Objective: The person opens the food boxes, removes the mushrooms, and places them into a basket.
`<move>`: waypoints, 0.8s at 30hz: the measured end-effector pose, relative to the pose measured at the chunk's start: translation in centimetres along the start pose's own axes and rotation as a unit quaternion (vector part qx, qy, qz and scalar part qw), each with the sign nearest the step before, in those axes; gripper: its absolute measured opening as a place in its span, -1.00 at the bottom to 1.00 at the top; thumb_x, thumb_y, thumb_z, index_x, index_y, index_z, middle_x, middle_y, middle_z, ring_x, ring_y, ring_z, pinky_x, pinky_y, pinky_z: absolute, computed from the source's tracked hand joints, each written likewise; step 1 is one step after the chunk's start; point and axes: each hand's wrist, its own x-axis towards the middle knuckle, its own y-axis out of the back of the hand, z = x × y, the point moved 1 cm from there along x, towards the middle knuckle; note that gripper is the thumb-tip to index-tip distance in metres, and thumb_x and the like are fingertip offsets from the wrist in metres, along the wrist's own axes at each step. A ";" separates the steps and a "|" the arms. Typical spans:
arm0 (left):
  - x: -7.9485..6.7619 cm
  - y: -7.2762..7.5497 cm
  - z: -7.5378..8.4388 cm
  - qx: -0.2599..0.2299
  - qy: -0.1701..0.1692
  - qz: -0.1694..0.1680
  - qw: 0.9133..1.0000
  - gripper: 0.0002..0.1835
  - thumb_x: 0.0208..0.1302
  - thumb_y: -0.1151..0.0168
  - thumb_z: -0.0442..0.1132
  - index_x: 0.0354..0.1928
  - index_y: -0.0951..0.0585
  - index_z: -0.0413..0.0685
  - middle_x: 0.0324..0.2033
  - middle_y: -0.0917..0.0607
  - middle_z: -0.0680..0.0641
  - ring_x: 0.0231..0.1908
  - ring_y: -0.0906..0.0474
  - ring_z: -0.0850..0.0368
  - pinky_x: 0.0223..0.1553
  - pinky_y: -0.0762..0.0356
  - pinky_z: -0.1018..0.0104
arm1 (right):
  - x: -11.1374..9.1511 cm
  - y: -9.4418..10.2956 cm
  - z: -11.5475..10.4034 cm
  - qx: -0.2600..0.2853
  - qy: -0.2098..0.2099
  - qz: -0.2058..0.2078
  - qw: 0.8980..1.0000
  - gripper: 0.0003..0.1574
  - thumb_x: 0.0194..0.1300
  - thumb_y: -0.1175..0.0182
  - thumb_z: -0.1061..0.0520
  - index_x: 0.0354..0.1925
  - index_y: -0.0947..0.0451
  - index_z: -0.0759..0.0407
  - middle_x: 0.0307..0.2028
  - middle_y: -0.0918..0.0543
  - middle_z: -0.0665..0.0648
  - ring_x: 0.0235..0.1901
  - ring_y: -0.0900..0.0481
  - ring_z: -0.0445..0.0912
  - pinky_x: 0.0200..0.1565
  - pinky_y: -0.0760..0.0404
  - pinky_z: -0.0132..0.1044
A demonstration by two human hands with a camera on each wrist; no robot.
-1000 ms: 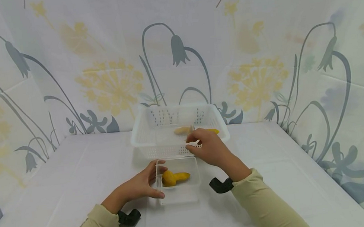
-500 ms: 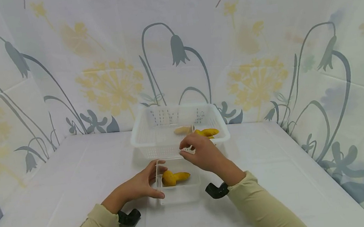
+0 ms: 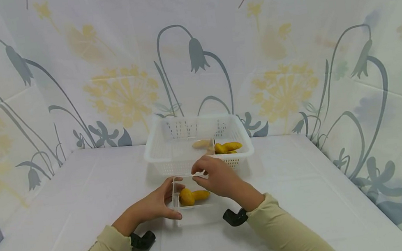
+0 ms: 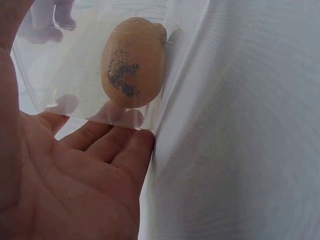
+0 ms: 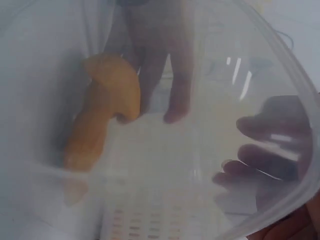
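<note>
In the head view my left hand holds a clear plastic box at its left side, thumb in front and fingers behind. Inside lies a yellow mushroom, its rounded cap to the left; dark specks mark the cap in the left wrist view. My right hand hovers over the box's right back part, fingers bent, with nothing visible between thumb and fingertips. Through the clear plastic in the right wrist view, its fingertips show apart from the mushroom.
Behind the box stands a white perforated basket. It contains several yellow mushrooms at the right and a pale elongated piece. White cloth covers the table, and a flower-patterned curtain hangs around it.
My right hand has moved left and down from the basket's front edge to above the box, uncovering the yellow mushrooms in the basket. My left hand and the box have stayed put.
</note>
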 end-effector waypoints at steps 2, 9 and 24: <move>0.0 0.0 0.0 -0.002 -0.001 -0.001 1.000 0.01 -0.14 -0.46 -0.26 0.29 0.01 0.01 0.27 -0.26 -0.14 0.32 -0.13 0.06 0.32 -0.09 0.04 | 0.0 -0.2 -0.1 -0.009 0.000 -0.008 1.000 -0.89 0.18 -0.20 0.06 -0.29 -0.55 0.03 -0.31 -0.60 -0.05 -0.29 -0.56 -0.13 -0.21 -0.60 -0.35; -0.1 -0.1 0.0 0.003 -0.001 0.001 1.000 0.02 -0.15 -0.47 -0.26 0.30 0.01 0.03 0.26 -0.28 -0.11 0.32 -0.14 0.06 0.32 -0.11 0.05 | -0.1 -1.0 -0.4 -0.023 0.002 -0.044 0.999 -0.85 0.17 -0.21 0.04 -0.26 -0.56 0.01 -0.30 -0.62 -0.01 -0.28 -0.56 -0.11 -0.21 -0.55 -0.41; 0.0 -0.1 0.3 0.019 0.020 0.010 1.000 0.01 -0.16 -0.48 -0.17 0.29 -0.02 0.15 0.23 -0.31 0.06 0.35 -0.09 0.05 0.32 -0.03 -0.10 | -0.2 -1.8 -0.7 -0.060 -0.025 -0.171 0.983 -0.67 0.13 -0.23 -0.08 -0.11 -0.53 -0.09 -0.23 -0.62 -0.07 -0.22 -0.52 -0.18 -0.15 -0.51 -0.36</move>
